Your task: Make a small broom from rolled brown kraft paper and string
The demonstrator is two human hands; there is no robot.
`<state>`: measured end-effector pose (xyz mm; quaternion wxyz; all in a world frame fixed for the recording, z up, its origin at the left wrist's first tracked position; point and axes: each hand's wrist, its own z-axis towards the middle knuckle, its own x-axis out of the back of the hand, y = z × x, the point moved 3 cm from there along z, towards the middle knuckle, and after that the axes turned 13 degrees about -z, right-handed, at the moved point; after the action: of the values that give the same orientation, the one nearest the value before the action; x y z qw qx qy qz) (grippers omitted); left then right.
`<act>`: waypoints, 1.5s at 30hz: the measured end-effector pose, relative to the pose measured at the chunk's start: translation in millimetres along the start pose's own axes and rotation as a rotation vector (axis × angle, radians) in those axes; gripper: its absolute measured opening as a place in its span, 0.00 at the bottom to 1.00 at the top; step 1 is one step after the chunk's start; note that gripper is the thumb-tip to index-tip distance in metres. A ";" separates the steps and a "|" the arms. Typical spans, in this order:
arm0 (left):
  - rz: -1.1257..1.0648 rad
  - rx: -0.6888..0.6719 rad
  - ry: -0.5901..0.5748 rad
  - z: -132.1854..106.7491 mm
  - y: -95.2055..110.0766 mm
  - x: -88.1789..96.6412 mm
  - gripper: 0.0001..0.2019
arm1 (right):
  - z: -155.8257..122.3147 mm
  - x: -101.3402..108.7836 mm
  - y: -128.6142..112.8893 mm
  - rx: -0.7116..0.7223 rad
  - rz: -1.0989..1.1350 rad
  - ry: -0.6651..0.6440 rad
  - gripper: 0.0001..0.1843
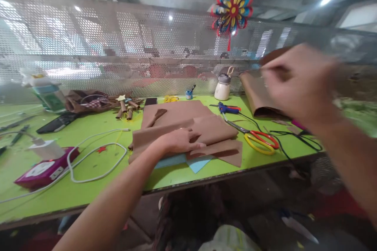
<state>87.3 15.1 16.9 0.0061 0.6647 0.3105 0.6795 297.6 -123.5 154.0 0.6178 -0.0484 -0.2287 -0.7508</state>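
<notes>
My left hand (179, 140) lies on a stack of brown paper sheets (165, 110), its fingers stretched out and pressing the top folded piece. Under the near edge of the stack, light blue paper (198, 163) sticks out. My right hand (300, 78) is raised at the right and smeared by motion; its fingers are pinched together, with a dark brown paper piece (273, 55) at them. Below and behind it stands a large folded brown sheet (262, 94). A small brown fringed paper piece (159, 115) rests on the stack.
Scissors with red and yellow handles (262, 143) and a blue glue gun (228, 108) lie right of the paper. A white bottle (223, 86) stands behind. At left are a purple power strip (47, 168), a white cable (97, 180) and rolled brown paper pieces (128, 108).
</notes>
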 end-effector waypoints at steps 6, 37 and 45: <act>0.011 -0.104 0.098 5.9 -6.4 -3.4 0.20 | 0.9 -111.9 -106.9 0.372 0.089 -0.421 0.08; -0.526 0.030 0.174 6.9 -50.2 6.3 0.16 | -48.7 -130.3 -101.1 0.432 0.998 -1.007 0.18; -0.548 0.173 0.280 17.1 -55.6 6.1 0.11 | -71.6 -176.2 -82.6 0.290 1.006 -1.139 0.14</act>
<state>79.6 69.7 -2.9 0.0896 0.4545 0.5322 0.7086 275.1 18.2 4.2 0.6715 -0.4439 -0.5579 -0.2017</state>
